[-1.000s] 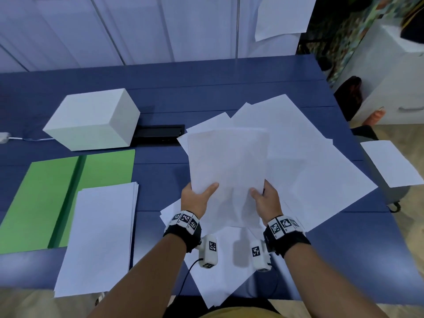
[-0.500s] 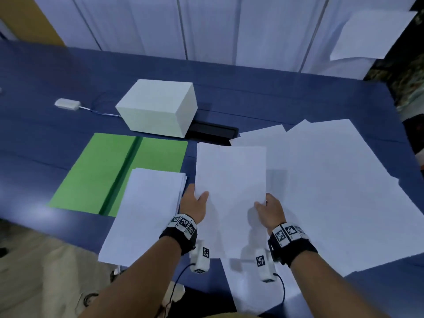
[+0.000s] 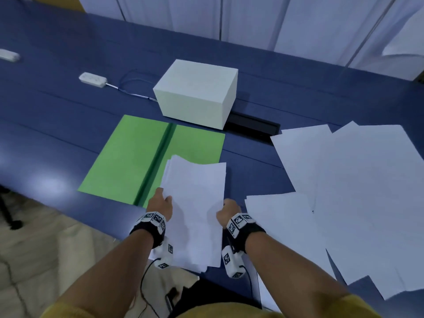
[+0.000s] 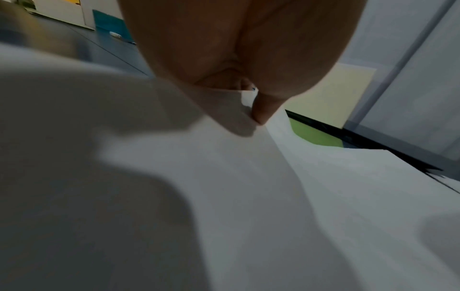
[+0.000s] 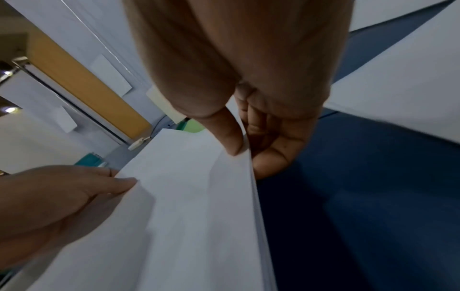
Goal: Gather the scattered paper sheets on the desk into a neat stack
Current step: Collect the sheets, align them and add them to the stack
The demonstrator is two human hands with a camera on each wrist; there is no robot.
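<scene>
Both hands hold white paper (image 3: 195,203) by its side edges near the desk's front edge. It lies over a stack of sheets whose corners (image 3: 171,162) peek out at the far left. My left hand (image 3: 164,198) grips the left edge, thumb (image 4: 261,110) on top. My right hand (image 3: 226,206) pinches the right edge (image 5: 248,177), thumb (image 5: 229,137) above and fingers below. I cannot tell whether the grips take in only the top sheet. Scattered sheets (image 3: 355,191) overlap on the right of the blue desk (image 3: 68,115).
An open green folder (image 3: 137,157) lies partly under the stack. Behind it stand a white box (image 3: 197,92) and a black cable slot (image 3: 252,129). A white adapter (image 3: 93,79) with a cord lies far left. The desk's front edge runs just below my left wrist.
Both hands carried the paper left, from above the scattered sheets to over the stack beside the green folder, and lowered it. The head view swung left with them.
</scene>
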